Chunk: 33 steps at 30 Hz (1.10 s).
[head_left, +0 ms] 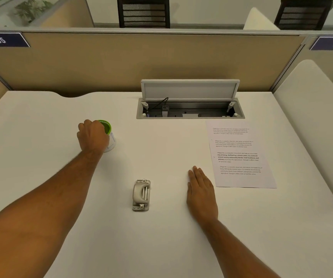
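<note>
Curled over its cap, my left hand (93, 136) holds small green-capped white plastic jar (111, 141), beyond grey hole punch (141, 195); probably light, rigid, smooth.

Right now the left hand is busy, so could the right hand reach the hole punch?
Probably yes: the right hand lies flat beside the hole punch, with only bare desk between them.

Warm dim even light, soft shadows, wide-angle edge distortion
</note>
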Each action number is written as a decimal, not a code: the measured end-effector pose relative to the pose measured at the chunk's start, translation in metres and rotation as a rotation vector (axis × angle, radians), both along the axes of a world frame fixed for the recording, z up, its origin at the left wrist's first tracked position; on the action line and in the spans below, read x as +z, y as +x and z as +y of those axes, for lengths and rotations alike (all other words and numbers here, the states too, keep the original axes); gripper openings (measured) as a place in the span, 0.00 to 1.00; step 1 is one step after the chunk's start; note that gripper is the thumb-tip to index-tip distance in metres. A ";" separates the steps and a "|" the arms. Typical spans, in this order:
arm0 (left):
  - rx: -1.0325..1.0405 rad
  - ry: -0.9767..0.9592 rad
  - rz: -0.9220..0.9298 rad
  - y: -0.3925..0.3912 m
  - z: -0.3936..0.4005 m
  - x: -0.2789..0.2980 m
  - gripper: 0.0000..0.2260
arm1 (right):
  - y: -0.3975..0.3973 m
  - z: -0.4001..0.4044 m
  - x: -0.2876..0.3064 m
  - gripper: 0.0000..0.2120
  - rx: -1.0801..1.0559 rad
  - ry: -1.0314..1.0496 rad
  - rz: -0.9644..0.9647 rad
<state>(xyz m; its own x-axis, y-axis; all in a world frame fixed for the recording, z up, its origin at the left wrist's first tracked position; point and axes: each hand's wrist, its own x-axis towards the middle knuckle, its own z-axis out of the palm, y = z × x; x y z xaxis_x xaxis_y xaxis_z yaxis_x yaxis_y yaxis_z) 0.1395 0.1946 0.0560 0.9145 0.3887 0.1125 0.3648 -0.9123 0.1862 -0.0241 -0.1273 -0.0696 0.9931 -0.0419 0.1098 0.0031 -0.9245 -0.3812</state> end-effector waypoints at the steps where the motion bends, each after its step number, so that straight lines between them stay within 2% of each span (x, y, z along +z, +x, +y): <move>1: -0.008 -0.004 -0.014 0.000 0.000 0.001 0.12 | 0.000 0.000 0.000 0.21 0.001 -0.004 0.001; 7: -0.019 -0.079 -0.085 -0.002 0.000 0.001 0.10 | 0.000 0.000 -0.002 0.21 0.004 -0.014 -0.020; 13: 0.000 -0.123 -0.075 -0.002 0.001 0.001 0.11 | 0.000 0.000 -0.001 0.21 0.008 -0.011 -0.036; 20: -0.045 0.032 -0.057 -0.005 -0.002 0.000 0.09 | -0.001 0.000 0.001 0.21 0.008 0.001 -0.026; 23: -0.079 0.053 -0.131 -0.009 -0.009 -0.001 0.08 | -0.001 0.000 0.002 0.21 0.004 0.002 -0.010; 28: -0.209 -0.119 -0.284 -0.028 -0.031 -0.013 0.03 | -0.001 0.000 0.004 0.21 0.000 0.017 0.000; 30: -0.290 -0.209 -0.269 -0.041 -0.045 -0.020 0.03 | -0.001 0.000 0.004 0.21 -0.001 0.023 0.001; 33: -0.445 -0.251 -0.144 -0.065 -0.065 -0.037 0.02 | -0.002 -0.001 0.006 0.21 -0.002 0.051 0.019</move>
